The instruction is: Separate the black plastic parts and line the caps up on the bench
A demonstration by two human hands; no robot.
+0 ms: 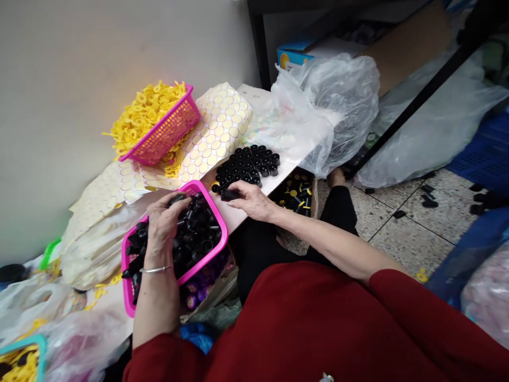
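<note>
My left hand point(164, 213) is over a pink basket point(221, 223) heaped with loose black plastic pieces point(194, 223). Its thumb and fingers are closed on a small black plastic cap point(178, 198). At the front of the board my right hand point(256, 202) pinches another black plastic piece point(229, 195) between thumb and fingertips. Just beyond that hand, a cluster of short black cylinders point(247, 163) stands close together, hollow ends up. Their exact kind is not clear.
A pink basket point(170, 135) of yellow plastic parts point(147, 114) stands on sheets of round stickers point(214, 130). Clear plastic bags point(338, 106) lie at the board's far end. Below sits a box of black and yellow pieces point(296, 193). Black pieces point(429, 196) are scattered on the floor.
</note>
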